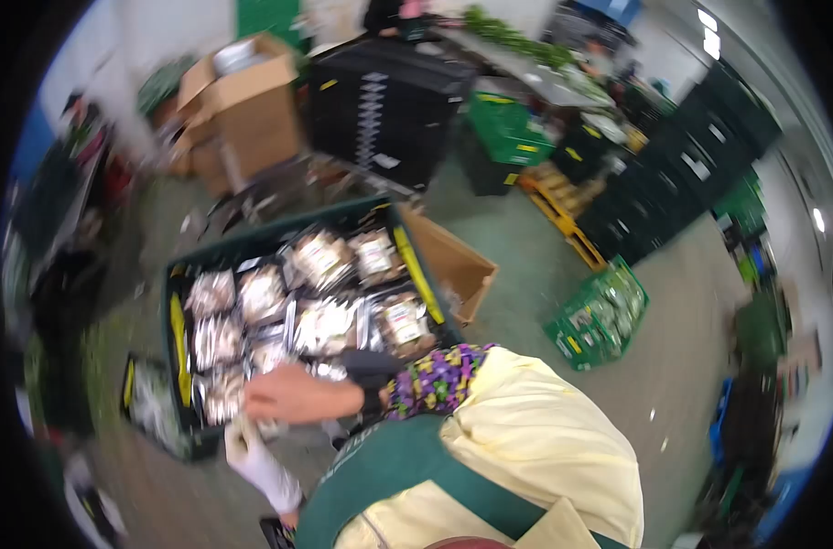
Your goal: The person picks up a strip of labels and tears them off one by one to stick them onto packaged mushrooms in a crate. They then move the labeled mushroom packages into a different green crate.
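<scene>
A dark green crate (pixel 405 267) with yellow end handles holds several clear-wrapped packs with white labels, set in rows. Over its near edge is my bare right hand (pixel 293 393), below a dark wristband and a purple floral sleeve. Its fingers are bent together beside a pack (pixel 224 395) in the corner. My left hand (pixel 259 465), in a white glove, is just below, its fingers pressed together close to the right fingertips. Blur and overlap hide what either hand grips.
An open cardboard box (pixel 458 265) stands beside the crate. A green crate of wrapped goods (pixel 601 313) is on the floor to the right. Farther back are a tall carton (pixel 252 119), a large black container (pixel 380 105), stacked dark crates (pixel 677 169) and a wooden pallet (pixel 563 210).
</scene>
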The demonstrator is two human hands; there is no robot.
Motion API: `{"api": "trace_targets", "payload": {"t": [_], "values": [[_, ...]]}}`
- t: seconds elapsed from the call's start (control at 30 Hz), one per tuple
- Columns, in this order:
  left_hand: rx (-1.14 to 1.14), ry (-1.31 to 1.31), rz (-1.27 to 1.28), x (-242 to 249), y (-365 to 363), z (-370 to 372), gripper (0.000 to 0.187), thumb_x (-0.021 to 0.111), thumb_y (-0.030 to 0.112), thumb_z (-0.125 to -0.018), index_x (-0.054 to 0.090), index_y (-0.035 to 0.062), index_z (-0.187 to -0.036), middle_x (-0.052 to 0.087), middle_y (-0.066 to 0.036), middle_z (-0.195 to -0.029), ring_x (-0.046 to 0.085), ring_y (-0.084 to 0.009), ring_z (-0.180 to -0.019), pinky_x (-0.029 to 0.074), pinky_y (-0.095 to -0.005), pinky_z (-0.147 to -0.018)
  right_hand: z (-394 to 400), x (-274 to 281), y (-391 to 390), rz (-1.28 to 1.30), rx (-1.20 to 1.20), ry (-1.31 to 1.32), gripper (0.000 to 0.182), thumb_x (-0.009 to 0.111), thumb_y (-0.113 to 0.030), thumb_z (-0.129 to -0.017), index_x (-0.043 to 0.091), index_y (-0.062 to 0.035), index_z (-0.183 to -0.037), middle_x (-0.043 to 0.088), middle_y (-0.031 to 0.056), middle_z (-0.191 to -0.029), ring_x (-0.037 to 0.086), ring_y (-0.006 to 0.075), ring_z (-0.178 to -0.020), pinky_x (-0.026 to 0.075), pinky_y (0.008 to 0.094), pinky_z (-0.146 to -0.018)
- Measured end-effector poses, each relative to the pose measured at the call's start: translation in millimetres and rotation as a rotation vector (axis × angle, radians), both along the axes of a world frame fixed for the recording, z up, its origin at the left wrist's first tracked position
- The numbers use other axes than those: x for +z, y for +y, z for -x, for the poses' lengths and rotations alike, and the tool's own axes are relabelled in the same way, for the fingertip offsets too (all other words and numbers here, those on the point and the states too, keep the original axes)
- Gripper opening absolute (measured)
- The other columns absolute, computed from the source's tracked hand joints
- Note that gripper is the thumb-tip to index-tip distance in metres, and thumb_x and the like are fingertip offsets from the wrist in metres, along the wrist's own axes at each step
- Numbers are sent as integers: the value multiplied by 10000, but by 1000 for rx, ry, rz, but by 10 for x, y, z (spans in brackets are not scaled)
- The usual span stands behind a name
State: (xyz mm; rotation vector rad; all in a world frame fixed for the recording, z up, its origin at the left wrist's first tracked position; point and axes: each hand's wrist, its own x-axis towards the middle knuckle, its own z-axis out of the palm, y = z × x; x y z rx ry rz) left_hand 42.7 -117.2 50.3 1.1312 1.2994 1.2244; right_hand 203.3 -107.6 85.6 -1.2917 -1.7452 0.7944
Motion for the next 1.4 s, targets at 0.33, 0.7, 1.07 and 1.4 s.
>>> {"api": "trace_targets", "payload": {"t": [0.33, 0.7, 1.07, 1.4], "values": [[-93, -278, 448, -448, -560, 350, 200, 673, 96, -860, 652, -24, -1018, 683, -43, -856, 607, -63, -714, 484, -219, -640, -267, 211, 1390, -162, 136, -181, 110, 612, -107, -865, 581, -4, -840, 606, 110, -720, 575, 186, -653, 452, 301, -602], [227, -390, 364, -627, -672, 616, 206, 684, 106, -861, 662, -25, -1017, 685, -44, -864, 609, -67, -699, 483, -217, -629, 925, -976, 2065, -102, 1017, -741, 505, 732, -436, -714, 566, -24, -955, 601, 152, -920, 592, 346, -919, 449, 446, -786], [202, -403, 313, -522, -357, 668, 182, 638, 102, -890, 655, -24, -1020, 681, -33, -860, 602, -54, -691, 476, -208, -609, 508, -889, 1545, -373, 545, -785, 455, 623, -359, -839, 534, -184, -1250, 545, 70, -1153, 505, 263, -1109, 390, 430, -960], [237, -208, -70, -303, -16, 495, 458, 689, 47, -825, 525, 17, -1252, 601, -64, -1109, 566, -133, -1005, 458, -284, -888, 611, -94, 696, 352, 528, -165, 208, 613, -207, -876, 602, -3, -837, 616, 143, -730, 595, 243, -690, 464, 352, -637]]}}
